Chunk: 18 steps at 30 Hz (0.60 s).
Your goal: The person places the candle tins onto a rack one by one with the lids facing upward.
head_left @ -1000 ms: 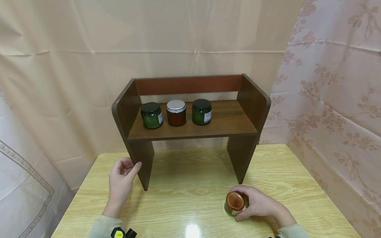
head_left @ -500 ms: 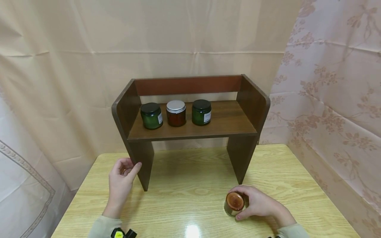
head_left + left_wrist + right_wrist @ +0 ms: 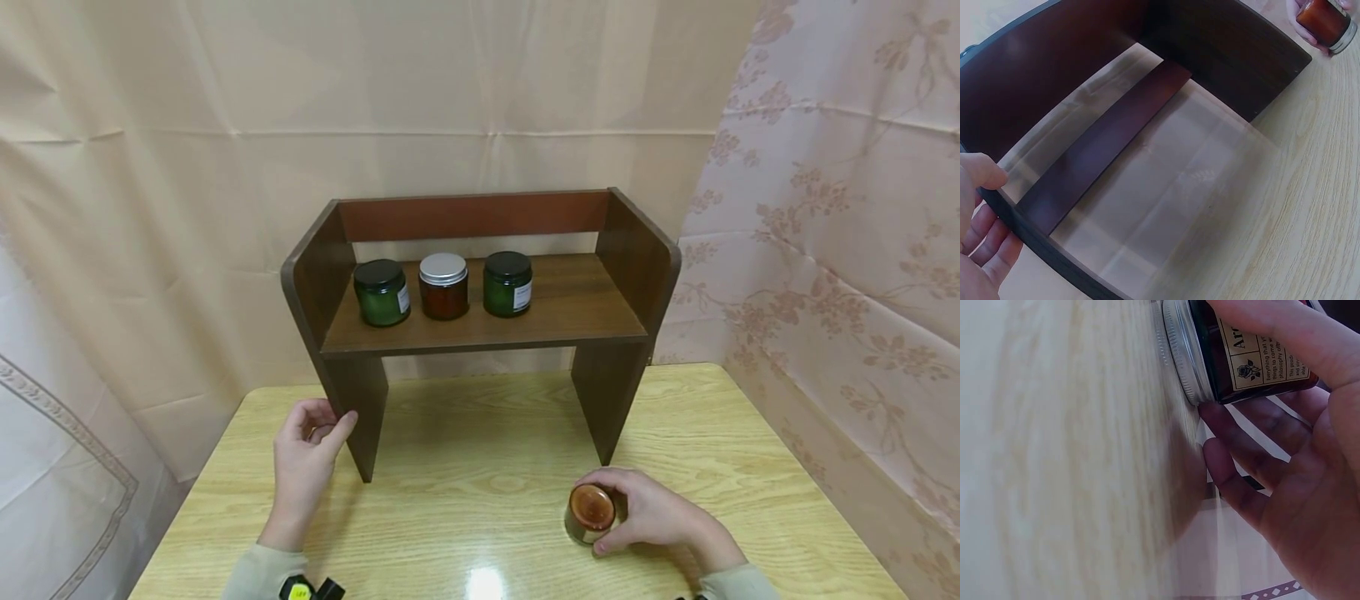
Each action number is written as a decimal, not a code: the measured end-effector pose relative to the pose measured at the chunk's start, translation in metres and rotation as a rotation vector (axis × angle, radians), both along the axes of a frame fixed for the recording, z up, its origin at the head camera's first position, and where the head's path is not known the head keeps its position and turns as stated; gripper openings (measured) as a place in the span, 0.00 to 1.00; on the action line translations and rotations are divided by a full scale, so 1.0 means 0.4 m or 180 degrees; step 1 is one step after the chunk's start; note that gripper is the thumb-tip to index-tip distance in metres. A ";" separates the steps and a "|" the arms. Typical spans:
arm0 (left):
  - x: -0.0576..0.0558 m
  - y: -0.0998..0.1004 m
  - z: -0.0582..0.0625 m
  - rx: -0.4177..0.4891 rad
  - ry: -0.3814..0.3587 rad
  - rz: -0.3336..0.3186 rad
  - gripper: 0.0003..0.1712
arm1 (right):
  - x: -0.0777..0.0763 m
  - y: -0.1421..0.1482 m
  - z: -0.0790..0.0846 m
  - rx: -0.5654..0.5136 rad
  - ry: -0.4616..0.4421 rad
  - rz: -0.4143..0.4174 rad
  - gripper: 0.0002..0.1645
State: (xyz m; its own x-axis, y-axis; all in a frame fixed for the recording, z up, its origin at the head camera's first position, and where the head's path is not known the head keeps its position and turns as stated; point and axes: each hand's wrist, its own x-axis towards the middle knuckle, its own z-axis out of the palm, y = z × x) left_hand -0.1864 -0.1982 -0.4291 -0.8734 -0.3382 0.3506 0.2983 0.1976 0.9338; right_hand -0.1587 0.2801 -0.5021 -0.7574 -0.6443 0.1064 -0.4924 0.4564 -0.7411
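Note:
Wrapped around an amber glass jar [image 3: 591, 510] with a printed label [image 3: 1260, 359] is my right hand [image 3: 648, 512]. The jar stands upside down, its silver lid [image 3: 1186, 353] against the table top. My left hand [image 3: 307, 446] pinches the front edge of the left side panel [image 3: 1029, 234] of a dark brown wooden shelf [image 3: 480, 329], thumb inside and fingers outside. On the shelf board, from left to right, are a green jar [image 3: 382, 293] with a black lid, an amber jar [image 3: 444, 287] with a silver lid, and another green jar [image 3: 507, 285] with a black lid.
The shelf stands on a light wood-grain table [image 3: 480, 517], its right side panel [image 3: 611, 400] rising behind the right hand. A beige curtain [image 3: 480, 92] hangs at the back, and a flowered cloth [image 3: 847, 250] covers the right side. White fabric [image 3: 67, 467] hangs at left.

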 end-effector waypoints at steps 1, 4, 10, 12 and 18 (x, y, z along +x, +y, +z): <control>0.000 0.000 0.001 0.0003 -0.0005 -0.0002 0.16 | 0.000 0.000 0.000 -0.0001 -0.0002 0.0002 0.41; 0.000 0.000 -0.002 0.0025 0.0015 -0.0019 0.16 | 0.001 0.000 0.001 -0.0009 -0.0005 -0.0002 0.41; -0.009 -0.006 -0.016 0.0021 0.0149 -0.0071 0.16 | 0.004 -0.002 0.006 -0.0054 0.0001 -0.0059 0.41; -0.010 -0.007 -0.017 0.0007 0.0155 -0.0069 0.16 | 0.005 -0.002 0.008 -0.0069 0.0033 -0.0099 0.41; -0.010 -0.007 -0.018 0.0032 0.0121 -0.0045 0.16 | 0.004 -0.002 0.015 -0.0110 0.0113 -0.0166 0.42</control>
State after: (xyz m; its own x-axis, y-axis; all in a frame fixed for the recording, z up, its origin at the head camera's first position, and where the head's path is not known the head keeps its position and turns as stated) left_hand -0.1905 -0.2010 -0.4363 -0.8642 -0.3294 0.3803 0.3364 0.1838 0.9236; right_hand -0.1573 0.2793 -0.4962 -0.7852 -0.5994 0.1553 -0.4948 0.4565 -0.7394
